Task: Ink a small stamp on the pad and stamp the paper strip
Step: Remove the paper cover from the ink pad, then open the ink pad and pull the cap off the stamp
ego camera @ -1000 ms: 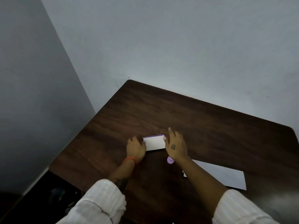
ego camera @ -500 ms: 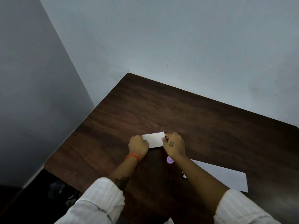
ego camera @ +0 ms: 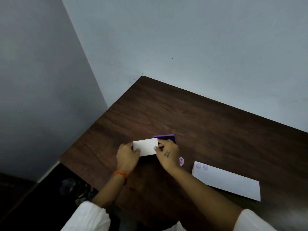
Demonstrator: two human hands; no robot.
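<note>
The left hand [ego camera: 127, 158] grips the left end of a white lid [ego camera: 145, 147], thumb lying on its face and fingers curled round the edge. The right hand [ego camera: 168, 153] pinches the lid's right edge between thumb and fingers; there is a small dark mark on the back of this hand. The lid stands tilted up between the two hands, its white face turned toward the person. Just behind its right end a purple ink pad [ego camera: 165, 138] shows, partly hidden by the lid and the right-hand fingers [ego camera: 161, 145].

An orange band [ego camera: 120, 174] circles the left wrist, and white sleeves [ego camera: 86, 217] cover both forearms lower down.

Just right of the right hand, a small lilac stamp [ego camera: 181, 161] lies on the dark wooden table [ego camera: 208, 124], touching neither hand. Further right, apart from the stamp, the white paper strip [ego camera: 226, 180] lies flat and slanted, with two faint purple round prints [ego camera: 202, 167] side by side at its near-left end. The table sits in a corner of pale grey walls [ego camera: 183, 39].
</note>
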